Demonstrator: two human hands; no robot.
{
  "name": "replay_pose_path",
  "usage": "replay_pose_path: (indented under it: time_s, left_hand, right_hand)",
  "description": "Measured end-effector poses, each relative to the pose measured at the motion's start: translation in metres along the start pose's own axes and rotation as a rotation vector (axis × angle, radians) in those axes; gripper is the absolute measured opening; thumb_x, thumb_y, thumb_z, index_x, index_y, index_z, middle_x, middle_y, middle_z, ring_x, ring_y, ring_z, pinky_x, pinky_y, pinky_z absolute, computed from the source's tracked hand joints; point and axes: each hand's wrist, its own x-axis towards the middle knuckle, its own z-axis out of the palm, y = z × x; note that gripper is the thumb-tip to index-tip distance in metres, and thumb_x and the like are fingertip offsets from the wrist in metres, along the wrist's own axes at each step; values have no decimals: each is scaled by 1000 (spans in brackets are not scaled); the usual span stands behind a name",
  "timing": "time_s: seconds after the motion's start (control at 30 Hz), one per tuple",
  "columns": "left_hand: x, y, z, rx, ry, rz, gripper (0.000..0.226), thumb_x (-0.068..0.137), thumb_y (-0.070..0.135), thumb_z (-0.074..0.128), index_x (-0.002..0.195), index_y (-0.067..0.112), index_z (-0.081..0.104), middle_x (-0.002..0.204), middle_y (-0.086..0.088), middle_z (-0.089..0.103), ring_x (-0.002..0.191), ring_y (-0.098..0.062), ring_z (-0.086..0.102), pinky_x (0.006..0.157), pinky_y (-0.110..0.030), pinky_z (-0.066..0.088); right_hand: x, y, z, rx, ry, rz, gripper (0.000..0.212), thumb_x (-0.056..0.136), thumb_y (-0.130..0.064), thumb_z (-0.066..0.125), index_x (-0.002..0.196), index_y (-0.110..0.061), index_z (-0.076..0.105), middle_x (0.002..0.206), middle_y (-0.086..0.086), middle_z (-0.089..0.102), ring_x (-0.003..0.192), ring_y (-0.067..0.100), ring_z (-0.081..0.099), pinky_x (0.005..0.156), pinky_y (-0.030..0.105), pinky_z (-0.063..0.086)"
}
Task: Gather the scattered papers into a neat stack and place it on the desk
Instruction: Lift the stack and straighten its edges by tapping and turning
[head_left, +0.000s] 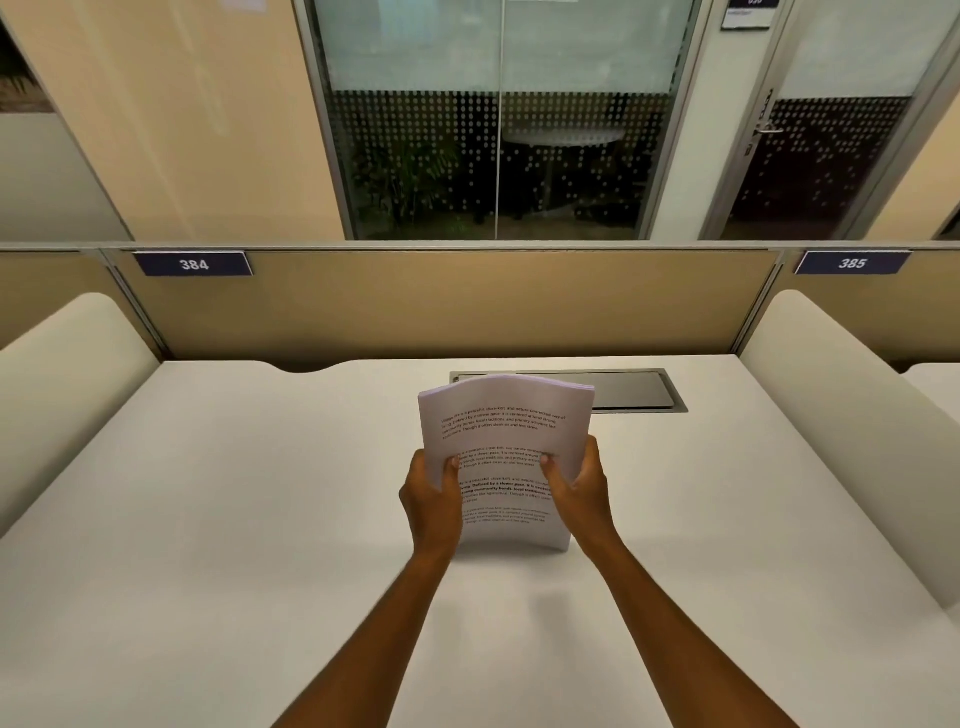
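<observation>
Head view, hands (434, 506) (582, 493) gripping bowed paper stack (506, 415)

- Light is soft and even, warm in tone, falling from above on the pale tabletop (208, 519); no glare on it.
- A faint, blurred shadow lies on the tabletop just below the held papers (506, 447).
- The glass panel (498, 156) behind shows dark beyond, with dim reflections on it.
- Wide-angle bend: the partition (447, 301) top bows and the side dividers lean outward at the edges.
- The print on the papers is soft, barely legible.
</observation>
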Motion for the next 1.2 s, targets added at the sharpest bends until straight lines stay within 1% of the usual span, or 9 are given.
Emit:
replay_pose_path:
  time_s: [0.07, 0.13, 0.43, 0.53, 0.73, 0.87, 1.0, 1.07, 1.2]
  left_hand:
    - [-3, -3, 2, -17, 1, -22, 8, 96, 21, 54, 104, 21, 55, 97, 2, 67, 87, -18, 67, 68, -31, 60]
    - [-4, -2, 4, -25, -5, -32, 7, 97, 20, 53, 103, 20, 53, 99, -2, 66, 89, -19, 67, 71, -37, 61]
    - [0, 21, 1, -46, 4, 7, 21, 96, 22, 54, 93, 42, 47, 94, 16, 61, 81, -12, 66, 54, -12, 52]
    - [-5, 13, -2, -58, -12, -10, 17, 95, 26, 55, 96, 41, 47, 95, 15, 61, 82, -12, 66, 50, -10, 51]
    - [-14, -8, -8, -65, -101, -78, 24, 96, 22, 54, 99, 44, 47, 100, 15, 60, 90, -8, 63, 56, -10, 52]
    - [-7, -8, -10, -42, -125, -63, 15, 97, 25, 51, 110, 33, 47, 102, 11, 61, 91, -12, 65, 60, -16, 55]
    - [-4, -4, -10, -67, -114, -33, 15, 97, 28, 51, 103, 42, 48, 101, 12, 62, 88, -14, 67, 59, -17, 57]
    - [-7, -9, -12, -77, -126, -38, 18, 96, 27, 52, 102, 44, 49, 102, 10, 63, 91, -14, 66, 64, -22, 58]
    - [-12, -27, -14, -33, -197, -104, 23, 97, 20, 51, 116, 33, 48, 111, 2, 62, 102, -19, 63, 80, -37, 60]
  right_hand:
    - [-2, 7, 2, -21, -7, 11, 35, 94, -29, 58, 123, -29, 39, 111, -6, 56, 88, 4, 61, 54, 9, 52]
    - [-3, 9, 4, -17, -6, 17, 34, 95, -27, 56, 124, -29, 39, 111, -6, 56, 88, 4, 61, 55, 9, 52]
    - [1, -10, 4, 23, 12, -17, 32, 95, -24, 56, 117, -37, 37, 101, -27, 53, 84, 7, 63, 57, 10, 51]
    - [-6, -2, 5, 30, 17, -3, 29, 95, -26, 55, 116, -36, 37, 102, -21, 55, 85, 6, 63, 54, 10, 51]
    - [-22, 23, 9, 27, -17, 80, 26, 98, -22, 52, 117, -28, 35, 112, -7, 54, 88, 4, 61, 56, 9, 53]
    - [-19, 20, 9, 20, -20, 75, 26, 98, -22, 50, 118, -26, 34, 114, -5, 53, 89, 7, 60, 63, 12, 53]
    - [-16, 13, 7, 50, -9, 59, 24, 98, -21, 50, 116, -30, 35, 106, -14, 55, 90, 7, 62, 61, 13, 54]
    - [-18, 15, 7, 53, -5, 73, 23, 98, -22, 50, 115, -30, 35, 104, -15, 55, 89, 8, 63, 59, 13, 53]
    - [-28, 29, 7, 46, -10, 129, 24, 99, -21, 50, 116, -27, 34, 109, -9, 54, 91, 2, 59, 56, 9, 51]
